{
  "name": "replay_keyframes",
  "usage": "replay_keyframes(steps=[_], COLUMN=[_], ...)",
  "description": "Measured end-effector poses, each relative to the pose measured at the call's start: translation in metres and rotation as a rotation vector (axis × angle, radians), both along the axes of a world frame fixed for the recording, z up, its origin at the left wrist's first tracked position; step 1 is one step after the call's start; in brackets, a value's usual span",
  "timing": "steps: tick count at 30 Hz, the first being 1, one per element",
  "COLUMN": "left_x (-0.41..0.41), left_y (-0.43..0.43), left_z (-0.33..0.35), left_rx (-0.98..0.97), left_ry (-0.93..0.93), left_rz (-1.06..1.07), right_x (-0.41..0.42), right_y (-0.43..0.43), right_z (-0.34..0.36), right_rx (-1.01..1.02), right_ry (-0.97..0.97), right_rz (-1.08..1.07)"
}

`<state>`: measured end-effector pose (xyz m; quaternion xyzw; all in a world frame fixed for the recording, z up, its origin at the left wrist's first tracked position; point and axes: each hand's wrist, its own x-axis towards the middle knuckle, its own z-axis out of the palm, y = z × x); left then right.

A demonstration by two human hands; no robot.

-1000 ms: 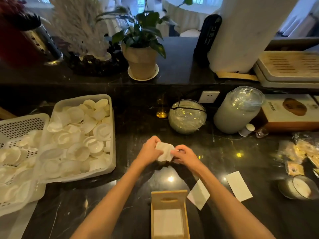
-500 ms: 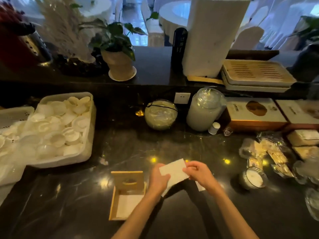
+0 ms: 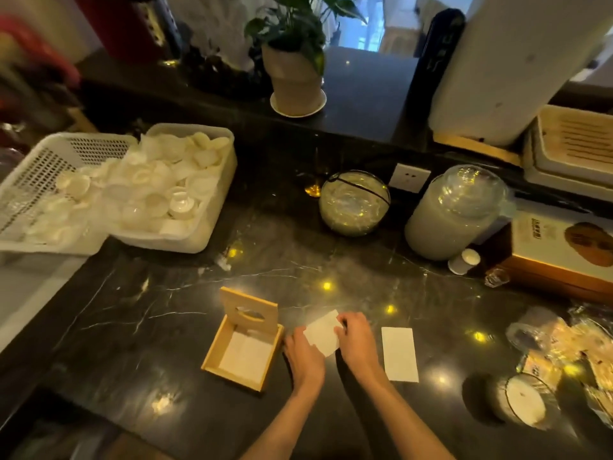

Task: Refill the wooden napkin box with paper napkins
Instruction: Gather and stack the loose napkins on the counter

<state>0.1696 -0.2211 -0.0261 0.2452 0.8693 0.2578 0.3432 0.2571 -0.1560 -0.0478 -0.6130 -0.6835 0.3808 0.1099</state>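
Observation:
The wooden napkin box (image 3: 212, 356) stands open on the dark marble counter, its lid (image 3: 249, 312) with an oval slot tilted upright at the back. White napkins (image 3: 245, 355) lie flat inside it. Just right of the box, my left hand (image 3: 303, 358) and my right hand (image 3: 355, 343) together hold a folded white paper napkin (image 3: 322, 332) a little above the counter. Another folded napkin (image 3: 399, 353) lies flat on the counter to the right of my right hand.
Two white baskets (image 3: 212, 224) of small white dishes sit at the left. A round glass bowl (image 3: 353, 202), a large jar (image 3: 454, 214) and a printed carton (image 3: 560, 250) line the back. Wrapped packets (image 3: 564, 346) and a small round dish (image 3: 524, 403) lie at the right.
The view swung left, then back right. My hands stayed together on the napkin, which now sits close beside the box's right wall. A flat napkin shows on the counter to the right.

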Motion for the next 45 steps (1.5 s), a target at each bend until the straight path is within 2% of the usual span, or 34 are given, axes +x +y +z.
replay_keyframes(steps=[7,9,12,15,18,22,26,28,32,35,37,41,45], left_x=[0.006,0.008,0.006,0.001,0.0,0.018,0.051,0.069,0.097,0.106,0.105,0.103,0.095], left_y=[0.019,0.019,0.016,0.012,0.01,0.036,0.078,0.094,0.111,0.113,0.111,0.109,0.117], left_z=[0.001,0.0,-0.005,-0.009,-0.007,0.005,0.024,0.028,0.022,0.01,0.003,-0.007,-0.008], left_rx=[-0.187,-0.19,-0.123,-0.084,-0.099,-0.031,0.044,0.037,-0.001,-0.034,-0.031,-0.033,-0.164], left_ry=[-0.014,-0.056,-0.177,-0.278,-0.249,-0.106,-0.176,-0.103,0.126,0.321,0.4,0.46,0.337], left_rz=[0.12,0.156,0.235,0.238,0.046,-0.36,-0.666,-0.81,-1.101,-1.22,-1.244,-1.269,-1.172], right_x=[-0.008,-0.009,-0.002,0.016,0.044,0.083,0.099,0.099,0.092,0.088,0.087,0.086,0.088], right_y=[0.005,0.005,0.004,-0.002,-0.017,-0.042,-0.057,-0.06,-0.056,-0.054,-0.053,-0.051,-0.049], right_z=[-0.002,0.0,0.002,0.006,0.014,0.021,0.024,0.018,0.003,0.0,-0.002,-0.005,-0.004], right_rx=[-0.076,-0.09,-0.129,-0.243,-0.295,-0.269,-0.398,-0.391,-0.346,-0.275,-0.224,-0.188,-0.164], right_ry=[-0.151,-0.177,-0.146,-0.004,0.196,0.417,0.78,0.743,0.548,0.292,0.196,0.148,0.148], right_rz=[-0.099,-0.111,-0.148,-0.21,-0.394,-0.717,-1.034,-1.122,-1.207,-1.113,-1.054,-1.036,-1.018])
